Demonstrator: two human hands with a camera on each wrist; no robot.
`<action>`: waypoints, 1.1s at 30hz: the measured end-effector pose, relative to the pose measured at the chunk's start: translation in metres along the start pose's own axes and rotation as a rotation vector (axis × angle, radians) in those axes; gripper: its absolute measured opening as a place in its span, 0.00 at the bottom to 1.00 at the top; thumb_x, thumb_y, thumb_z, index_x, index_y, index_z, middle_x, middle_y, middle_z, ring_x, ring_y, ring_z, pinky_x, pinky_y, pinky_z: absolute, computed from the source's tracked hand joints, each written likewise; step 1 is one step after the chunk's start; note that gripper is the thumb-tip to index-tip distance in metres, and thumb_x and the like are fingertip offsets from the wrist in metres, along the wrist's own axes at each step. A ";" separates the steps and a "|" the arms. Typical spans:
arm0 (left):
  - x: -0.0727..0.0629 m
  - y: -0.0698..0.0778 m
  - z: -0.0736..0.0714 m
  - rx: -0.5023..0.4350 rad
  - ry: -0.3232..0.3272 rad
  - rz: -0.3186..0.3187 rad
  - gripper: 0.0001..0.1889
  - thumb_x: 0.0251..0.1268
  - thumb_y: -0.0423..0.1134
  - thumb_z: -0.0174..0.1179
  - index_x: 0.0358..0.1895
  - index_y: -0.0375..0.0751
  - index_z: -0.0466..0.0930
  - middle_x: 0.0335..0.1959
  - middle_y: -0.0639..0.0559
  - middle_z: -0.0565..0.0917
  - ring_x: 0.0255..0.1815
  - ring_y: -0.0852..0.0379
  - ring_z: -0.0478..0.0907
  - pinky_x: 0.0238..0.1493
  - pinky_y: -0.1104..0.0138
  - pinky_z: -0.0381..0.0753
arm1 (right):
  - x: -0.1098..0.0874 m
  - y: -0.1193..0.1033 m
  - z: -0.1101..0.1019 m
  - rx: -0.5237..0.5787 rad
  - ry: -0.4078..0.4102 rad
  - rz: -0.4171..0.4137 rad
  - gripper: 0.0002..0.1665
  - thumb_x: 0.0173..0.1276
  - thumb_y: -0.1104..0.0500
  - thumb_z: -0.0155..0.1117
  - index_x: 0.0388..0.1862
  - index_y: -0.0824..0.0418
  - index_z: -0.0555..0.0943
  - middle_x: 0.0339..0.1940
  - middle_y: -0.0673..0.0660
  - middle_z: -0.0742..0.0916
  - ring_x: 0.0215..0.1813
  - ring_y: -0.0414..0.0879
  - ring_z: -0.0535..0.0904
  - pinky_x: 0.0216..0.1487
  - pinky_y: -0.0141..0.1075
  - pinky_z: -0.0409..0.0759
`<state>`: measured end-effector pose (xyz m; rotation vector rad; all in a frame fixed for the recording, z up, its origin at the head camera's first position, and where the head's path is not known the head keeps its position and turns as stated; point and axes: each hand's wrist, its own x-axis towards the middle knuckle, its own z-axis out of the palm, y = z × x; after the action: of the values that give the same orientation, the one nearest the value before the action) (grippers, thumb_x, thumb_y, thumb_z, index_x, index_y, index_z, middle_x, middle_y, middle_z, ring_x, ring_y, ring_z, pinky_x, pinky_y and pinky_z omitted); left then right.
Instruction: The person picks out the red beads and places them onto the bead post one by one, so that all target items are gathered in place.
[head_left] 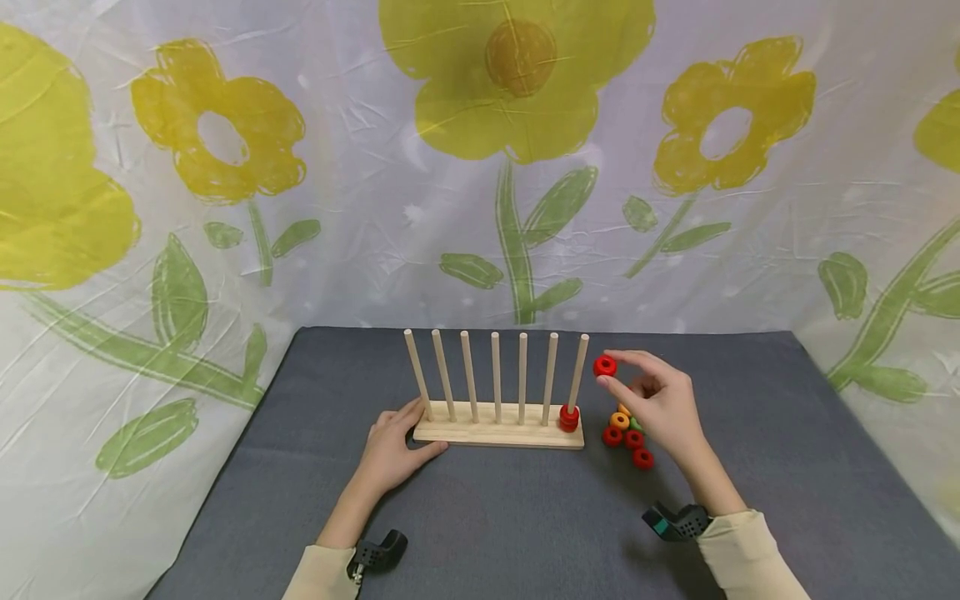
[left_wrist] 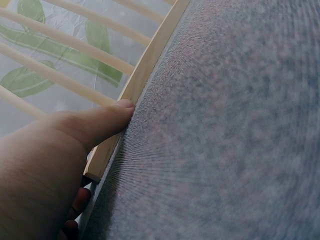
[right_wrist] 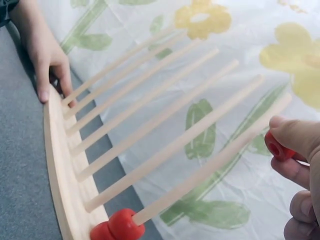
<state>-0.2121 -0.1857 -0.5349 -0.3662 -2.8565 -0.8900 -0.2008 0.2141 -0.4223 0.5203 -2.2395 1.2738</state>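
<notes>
Red bead (right_wrist: pixel 283 152) is up in the air, pinched between the right hand's (head_left: pixel 662 406) thumb and fingers, just beside the top of the rightmost peg (head_left: pixel 578 372) but not on it. Two more red ones (head_left: pixel 569 424) sit stacked at that peg's bottom. Left hand's (head_left: pixel 390 451) gripping the wooden base (head_left: pixel 498 432) by its left end. Loose beads (head_left: pixel 633 440), red, orange and green, lie on the grey tabletop (head_left: pixel 495 525).

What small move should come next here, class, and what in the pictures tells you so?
Probably the right hand should move its red bead over the tip of the rightmost peg: the bead is near that tip, red beads already sit low on that peg, and the left hand holds the wooden base at its other end.
</notes>
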 end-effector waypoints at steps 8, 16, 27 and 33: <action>0.000 0.001 -0.001 -0.003 0.001 -0.005 0.47 0.59 0.59 0.72 0.77 0.39 0.66 0.75 0.44 0.68 0.64 0.40 0.67 0.60 0.43 0.64 | 0.006 -0.004 0.001 0.021 0.017 -0.007 0.23 0.61 0.66 0.78 0.56 0.58 0.87 0.25 0.49 0.75 0.13 0.39 0.58 0.14 0.34 0.59; 0.000 0.000 0.001 0.006 -0.003 -0.006 0.47 0.59 0.61 0.71 0.77 0.40 0.65 0.75 0.44 0.68 0.65 0.40 0.67 0.60 0.43 0.64 | 0.015 -0.024 0.000 0.023 0.036 -0.012 0.23 0.59 0.72 0.76 0.55 0.66 0.86 0.25 0.53 0.74 0.14 0.39 0.57 0.15 0.34 0.58; 0.001 0.000 0.001 -0.001 -0.001 -0.009 0.47 0.59 0.61 0.72 0.77 0.39 0.66 0.75 0.44 0.68 0.65 0.40 0.67 0.60 0.43 0.64 | 0.022 -0.058 -0.004 0.094 0.071 -0.031 0.21 0.59 0.76 0.74 0.52 0.70 0.86 0.22 0.53 0.71 0.14 0.39 0.56 0.15 0.35 0.57; 0.000 0.000 0.001 -0.006 0.003 -0.005 0.47 0.59 0.60 0.72 0.77 0.40 0.66 0.75 0.44 0.68 0.64 0.40 0.67 0.60 0.43 0.64 | 0.025 -0.060 -0.004 0.091 0.067 -0.044 0.21 0.59 0.76 0.74 0.53 0.71 0.86 0.22 0.54 0.70 0.14 0.40 0.56 0.15 0.35 0.56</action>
<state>-0.2124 -0.1853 -0.5358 -0.3577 -2.8536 -0.9000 -0.1867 0.1864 -0.3645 0.5497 -2.1116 1.3555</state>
